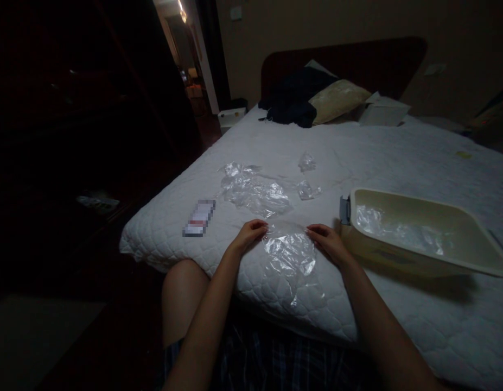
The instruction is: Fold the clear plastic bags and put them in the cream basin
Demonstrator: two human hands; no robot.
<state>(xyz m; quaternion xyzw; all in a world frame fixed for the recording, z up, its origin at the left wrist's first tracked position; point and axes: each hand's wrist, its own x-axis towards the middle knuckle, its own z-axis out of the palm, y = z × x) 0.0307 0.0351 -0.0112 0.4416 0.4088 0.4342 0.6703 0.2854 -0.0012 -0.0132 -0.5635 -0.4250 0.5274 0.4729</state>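
Observation:
A clear plastic bag [291, 252] is spread over the near edge of the bed, its top edge stretched between my two hands. At the bag's upper left corner my left hand [252, 233] pinches the film. My right hand [325, 239] is closed on the upper right corner. Just beyond lies a crumpled heap of clear plastic bags [257, 190]. Two small folded plastic pieces, a nearer one [306, 190] and a farther one [307, 162], rest to the right of that heap.
A cream plastic bin [406, 260] with clear plastic inside stands on the right. Left of my hands lies a phone-shaped, blurred-out object [199, 218]. Pillows [339, 101] and dark cloth [298, 95] lie by the headboard [344, 60]. White quilted bedding [165, 217] covers the bed.

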